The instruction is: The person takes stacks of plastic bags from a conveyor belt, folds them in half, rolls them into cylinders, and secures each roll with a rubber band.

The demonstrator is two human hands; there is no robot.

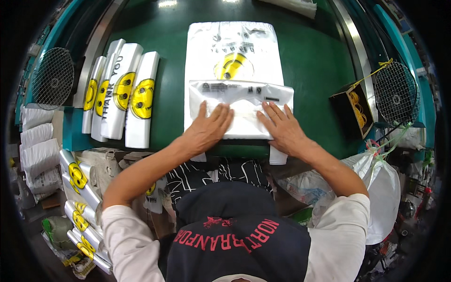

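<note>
A stack of white plastic carrier bags (199,56) with a yellow smiley print lies flat on the green conveyor-like table (314,61). Its near part is folded over, making a wide band (244,94) across the stack. My left hand (206,128) presses flat on the left half of this fold, fingers stretched away from me. On the right half rests my right hand (285,130), its fingers spread. Neither hand grips anything. Two bag handle strips stick out toward me at the table's near edge, the right strip (278,157) showing more.
Several folded bag bundles (121,94) lie at the table's left. A dark box of yellow rubber bands (357,110) stands at the right. Fan grilles flank the table on the left (53,77) and right (397,94). More bundles (77,176) are stacked at lower left; a filled plastic sack (383,192) hangs at right.
</note>
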